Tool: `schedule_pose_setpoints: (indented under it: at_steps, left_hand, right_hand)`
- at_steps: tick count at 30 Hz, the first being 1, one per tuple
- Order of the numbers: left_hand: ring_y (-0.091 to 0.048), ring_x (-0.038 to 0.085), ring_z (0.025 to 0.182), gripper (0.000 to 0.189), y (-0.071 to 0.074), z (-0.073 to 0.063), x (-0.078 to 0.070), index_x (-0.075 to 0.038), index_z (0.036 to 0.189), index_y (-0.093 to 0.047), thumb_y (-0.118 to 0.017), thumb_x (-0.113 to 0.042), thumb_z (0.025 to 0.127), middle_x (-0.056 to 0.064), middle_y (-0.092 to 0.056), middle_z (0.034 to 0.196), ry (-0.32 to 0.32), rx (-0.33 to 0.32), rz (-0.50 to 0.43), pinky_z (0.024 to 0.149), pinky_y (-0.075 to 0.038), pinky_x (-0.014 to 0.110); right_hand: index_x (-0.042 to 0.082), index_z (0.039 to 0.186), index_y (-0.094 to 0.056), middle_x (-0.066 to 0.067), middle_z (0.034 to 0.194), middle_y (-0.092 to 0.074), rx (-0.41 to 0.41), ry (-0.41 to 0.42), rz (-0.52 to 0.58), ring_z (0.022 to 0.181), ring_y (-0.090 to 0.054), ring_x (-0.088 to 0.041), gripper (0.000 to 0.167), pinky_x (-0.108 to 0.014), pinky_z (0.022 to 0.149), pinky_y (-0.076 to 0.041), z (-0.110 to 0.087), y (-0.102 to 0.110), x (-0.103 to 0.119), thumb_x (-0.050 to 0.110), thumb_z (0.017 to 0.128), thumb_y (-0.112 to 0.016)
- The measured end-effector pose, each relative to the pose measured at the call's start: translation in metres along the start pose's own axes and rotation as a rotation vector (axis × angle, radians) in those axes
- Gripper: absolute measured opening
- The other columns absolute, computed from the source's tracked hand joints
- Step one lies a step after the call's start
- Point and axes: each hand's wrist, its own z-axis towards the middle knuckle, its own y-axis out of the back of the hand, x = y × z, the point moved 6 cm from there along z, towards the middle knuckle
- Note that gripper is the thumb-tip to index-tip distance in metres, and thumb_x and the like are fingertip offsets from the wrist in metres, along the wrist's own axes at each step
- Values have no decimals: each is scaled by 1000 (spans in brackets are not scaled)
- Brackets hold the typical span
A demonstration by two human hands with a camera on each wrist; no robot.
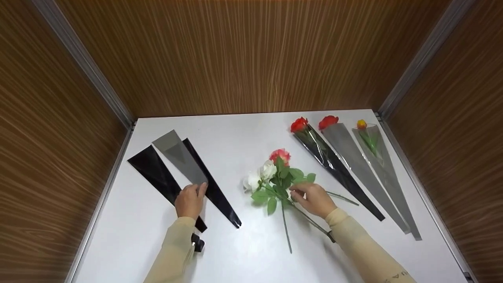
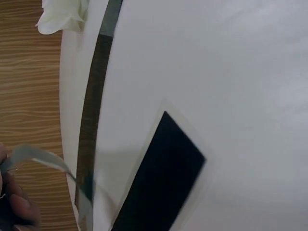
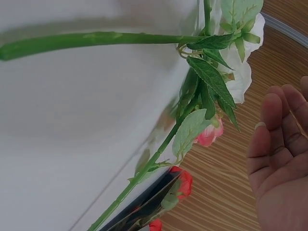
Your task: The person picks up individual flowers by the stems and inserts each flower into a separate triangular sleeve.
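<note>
My left hand [image 1: 188,202] pinches the narrow lower part of a grey translucent flower sleeve [image 1: 177,155], its wide end pointing up and away. One black sleeve [image 1: 153,167] lies to the left, partly under the hand, and another black sleeve [image 1: 222,202] to the right. In the left wrist view the grey sleeve [image 2: 43,156] curves out from the fingers [image 2: 21,207]. My right hand [image 1: 314,200] hovers by loose artificial flowers, fingers loosely bent and nothing held. Two white roses [image 1: 251,181] and a pink flower [image 1: 279,156] with green leaves lie there, stems crossing.
At the right lie three sleeved flowers: a red rose in a black sleeve [image 1: 334,169], a red bloom in a grey sleeve [image 1: 361,173], and a yellow-orange tulip in a clear greyish sleeve [image 1: 387,177]. Wood-grain panels [image 1: 251,55] enclose the white table [image 1: 129,236] on three sides.
</note>
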Motion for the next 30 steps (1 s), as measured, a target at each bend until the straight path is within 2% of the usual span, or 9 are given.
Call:
schedule_pose_setpoints:
  at_steps: [4, 8, 11, 16, 20, 24, 27, 30]
  left_hand:
    - [-63, 31, 70, 37, 11, 1, -6, -9, 75, -66, -55, -36, 98, 8, -62, 73, -37, -38, -11, 64, -50, 46]
    - [-64, 31, 71, 32, 23, 2, -12, -5, 77, -68, -60, -30, 96, 9, -64, 73, -69, -90, -70, 65, -51, 44]
    - [-64, 29, 70, 27, 30, 2, -17, -4, 77, -71, -67, -26, 92, 9, -65, 73, -88, -137, -105, 64, -52, 41]
    - [-57, 21, 61, 25, 44, -1, -27, -6, 70, -69, -72, -24, 88, 4, -60, 66, -122, -223, -139, 56, -47, 35]
    - [-55, 16, 60, 25, 55, -5, -46, -9, 67, -65, -75, -22, 85, 1, -56, 65, -195, -324, -188, 54, -47, 33]
    - [-59, 15, 62, 24, 65, -10, -70, -9, 66, -62, -79, -17, 82, 2, -57, 69, -294, -423, -243, 56, -50, 32]
    - [-61, 15, 65, 25, 70, -14, -88, -10, 66, -61, -79, -19, 81, 2, -57, 73, -341, -448, -271, 59, -52, 29]
    - [-61, 16, 68, 27, 72, -18, -105, -9, 69, -62, -80, -26, 80, 3, -57, 78, -381, -443, -286, 61, -53, 30]
  right_hand:
    - [10, 100, -73, 2, 88, -69, -4, -9, -15, 71, -59, -7, 11, -31, 65, -50, -1, 0, 1, 15, 91, -67]
    - [10, 99, -73, 2, 88, -69, -8, -6, -19, 71, -59, -7, 11, -31, 65, -51, -1, 1, 1, 14, 90, -68]
    - [10, 99, -73, 2, 89, -69, -11, -2, -17, 72, -59, -7, 10, -31, 65, -51, -1, 1, 2, 13, 90, -68]
    - [10, 98, -73, 2, 88, -69, -14, 4, -4, 72, -60, -7, 10, -31, 66, -51, -1, 1, 3, 13, 90, -68]
    - [10, 97, -73, 4, 87, -68, -14, 12, -6, 72, -60, -7, 10, -30, 66, -51, -1, 0, 7, 14, 89, -69]
    - [10, 96, -73, 3, 86, -69, 0, 30, 18, 74, -61, -7, 10, -28, 66, -52, 2, -5, 21, 15, 88, -70]
    - [9, 97, -73, 3, 88, -69, 42, 34, 67, 75, -61, -7, 11, -26, 66, -52, 8, -13, 37, 17, 90, -69]
    - [8, 101, -72, 2, 92, -70, 107, 16, 139, 75, -61, -6, 17, -25, 66, -52, 17, -22, 53, 21, 93, -65]
